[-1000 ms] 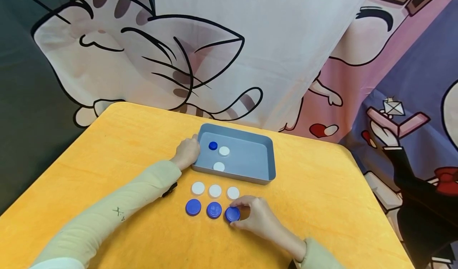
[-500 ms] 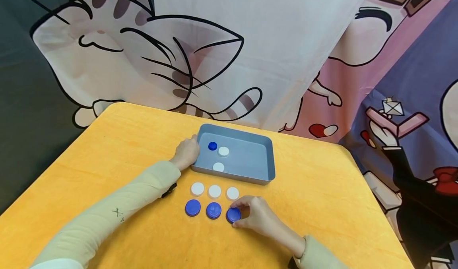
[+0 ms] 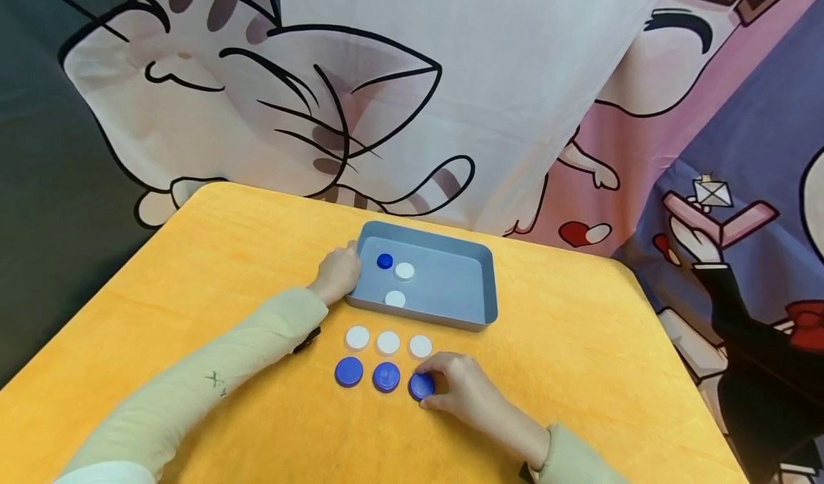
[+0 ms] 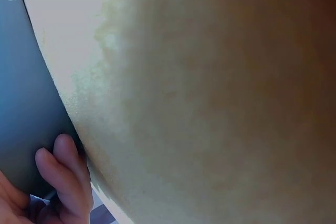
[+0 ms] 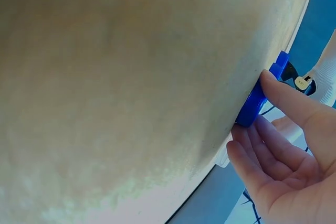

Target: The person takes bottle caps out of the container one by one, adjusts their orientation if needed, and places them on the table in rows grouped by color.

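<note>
My right hand [image 3: 466,391] pinches a blue bottle cap [image 3: 421,386] between thumb and fingers at the right end of a row on the table. Two more blue caps, a middle one [image 3: 386,377] and a left one [image 3: 349,372], lie beside it. Behind them is a row of three white caps [image 3: 388,343]. At the left end of a grey-blue tray [image 3: 450,277], my left hand [image 3: 337,273] grips the rim; its fingers [image 4: 63,174] are curled there in the left wrist view. Inside the tray lie a small blue cap [image 3: 385,261] and two white caps [image 3: 404,272].
A yellow cloth [image 3: 257,398] covers the table. Behind it hangs a curtain [image 3: 515,76] printed with a cartoon cat and figures. The tray walls stand a little above the caps inside.
Over the last second the blue cap in my right hand has shifted slightly to the right, away from the middle blue cap. My left hand and the tray stay in place.
</note>
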The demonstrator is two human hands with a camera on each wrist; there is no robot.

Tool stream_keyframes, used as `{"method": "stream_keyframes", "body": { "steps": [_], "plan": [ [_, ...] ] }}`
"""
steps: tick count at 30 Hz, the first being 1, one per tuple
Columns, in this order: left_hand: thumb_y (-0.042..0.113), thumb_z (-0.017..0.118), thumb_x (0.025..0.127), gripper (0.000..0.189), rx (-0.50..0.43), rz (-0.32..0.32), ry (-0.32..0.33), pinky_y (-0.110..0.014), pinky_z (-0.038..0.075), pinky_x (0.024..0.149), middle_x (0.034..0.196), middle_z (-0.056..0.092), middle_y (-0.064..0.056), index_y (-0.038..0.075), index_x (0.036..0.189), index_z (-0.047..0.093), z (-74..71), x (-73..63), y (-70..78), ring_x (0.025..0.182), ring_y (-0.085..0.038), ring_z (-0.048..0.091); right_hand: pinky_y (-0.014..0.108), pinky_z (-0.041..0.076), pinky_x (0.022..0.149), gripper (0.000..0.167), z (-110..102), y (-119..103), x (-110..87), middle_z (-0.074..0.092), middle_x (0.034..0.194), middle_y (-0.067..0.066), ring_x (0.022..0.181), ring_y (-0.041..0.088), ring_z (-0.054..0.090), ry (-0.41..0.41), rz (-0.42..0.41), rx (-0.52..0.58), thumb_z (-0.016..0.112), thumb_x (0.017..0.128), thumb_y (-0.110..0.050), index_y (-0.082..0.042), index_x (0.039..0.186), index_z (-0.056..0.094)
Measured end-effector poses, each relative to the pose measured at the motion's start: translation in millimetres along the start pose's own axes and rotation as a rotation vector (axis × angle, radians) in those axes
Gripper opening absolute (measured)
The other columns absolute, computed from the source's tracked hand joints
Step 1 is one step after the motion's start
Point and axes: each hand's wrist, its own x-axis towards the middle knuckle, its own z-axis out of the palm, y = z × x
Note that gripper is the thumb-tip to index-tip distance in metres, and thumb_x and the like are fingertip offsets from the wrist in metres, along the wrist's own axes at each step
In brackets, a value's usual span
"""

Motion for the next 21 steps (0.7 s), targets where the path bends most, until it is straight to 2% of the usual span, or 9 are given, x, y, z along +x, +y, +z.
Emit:
{"method": "stream_keyframes", "body": {
  "steps": [3,21],
  "plan": [
    [0.012,0.038,0.102,0.031,0.003,-0.002,0.001,-0.041,0.057,0.07,0.084,0.066,-0.022,-0.008,0.122,0.049,-0.3,0.4,0.8,0.077,-0.031,0.069,0.031,0.054,0.086,0.034,-0.9,-1.9,-0.1,0.072,0.101,0.004,0.097,0.016,0.066,0.003,-0.01,-0.037,0.085,0.07,-0.016,-0.007,0.1,0.072],
    [0.012,0.038,0.102,0.031,0.013,-0.007,0.0,-0.04,0.057,0.069,0.083,0.065,-0.021,-0.007,0.123,0.048,1.7,1.4,-0.2,0.076,-0.031,0.069,0.033,0.053,0.088,0.039,0.0,0.1,-0.6,0.072,0.103,0.005,0.098,0.018,0.066,-0.002,-0.045,-0.078,0.085,0.07,-0.019,-0.006,0.104,0.071]
  ]
}}
